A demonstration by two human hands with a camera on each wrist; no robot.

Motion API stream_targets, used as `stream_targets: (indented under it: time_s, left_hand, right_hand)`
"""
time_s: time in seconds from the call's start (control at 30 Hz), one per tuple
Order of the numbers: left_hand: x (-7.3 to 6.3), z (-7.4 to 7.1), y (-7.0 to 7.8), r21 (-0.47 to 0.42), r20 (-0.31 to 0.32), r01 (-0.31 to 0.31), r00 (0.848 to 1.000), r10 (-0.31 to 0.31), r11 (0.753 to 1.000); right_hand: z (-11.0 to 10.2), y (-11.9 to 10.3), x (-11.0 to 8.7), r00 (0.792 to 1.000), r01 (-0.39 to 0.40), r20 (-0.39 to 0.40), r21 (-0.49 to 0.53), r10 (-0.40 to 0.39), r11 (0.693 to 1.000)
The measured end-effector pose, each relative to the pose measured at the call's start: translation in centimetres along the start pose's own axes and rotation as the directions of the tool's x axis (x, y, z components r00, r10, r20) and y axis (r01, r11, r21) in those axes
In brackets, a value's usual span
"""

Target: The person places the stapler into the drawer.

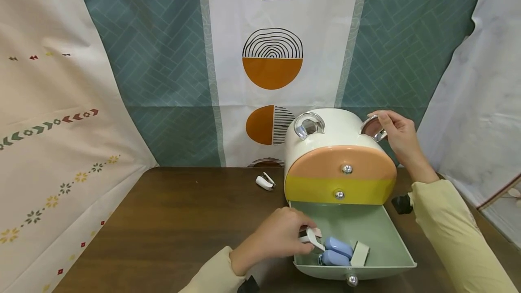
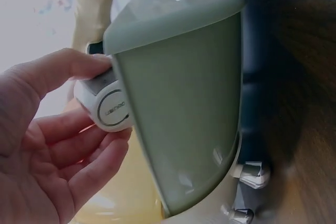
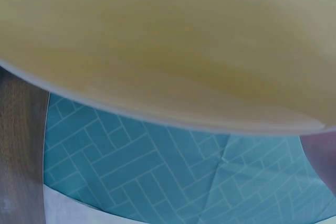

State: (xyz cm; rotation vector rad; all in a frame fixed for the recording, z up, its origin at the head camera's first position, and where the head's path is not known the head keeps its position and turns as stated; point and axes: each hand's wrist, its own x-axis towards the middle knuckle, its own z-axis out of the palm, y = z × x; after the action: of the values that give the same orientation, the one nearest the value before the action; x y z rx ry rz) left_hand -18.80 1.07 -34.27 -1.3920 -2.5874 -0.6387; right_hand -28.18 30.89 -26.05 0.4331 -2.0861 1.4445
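At the cabinet's (image 1: pixel 333 128) lower front, the left hand (image 1: pixel 281 234) is pinching a white item (image 1: pixel 311 238) between thumb and fingers, at the open drawer's (image 1: pixel 354 218) side wall, near two blue items (image 1: pixel 338 251). At the cabinet's upper right, the right hand (image 1: pixel 399 137) is gripping a chrome ear (image 1: pixel 381 135), presumably steadying the body.

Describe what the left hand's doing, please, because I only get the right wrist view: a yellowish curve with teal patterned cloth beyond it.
Observer: The left hand holds a small white item.
Operator: And what's the right hand gripping?
Observer: The silver handle at the right of the cabinet top.
Operator: Anything open?
Observer: Yes, the pale green bottom drawer is pulled out.
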Motion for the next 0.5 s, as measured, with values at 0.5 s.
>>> stream_targets:
  time_s: [0.5]
  left_hand:
    - [1.2, 2.1, 0.1, 0.247, 0.141, -0.143, 0.984, 0.111, 0.958]
  right_hand:
    - [0.0, -0.1, 0.0, 1.000, 0.002, -0.015, -0.026, -0.002, 1.000]
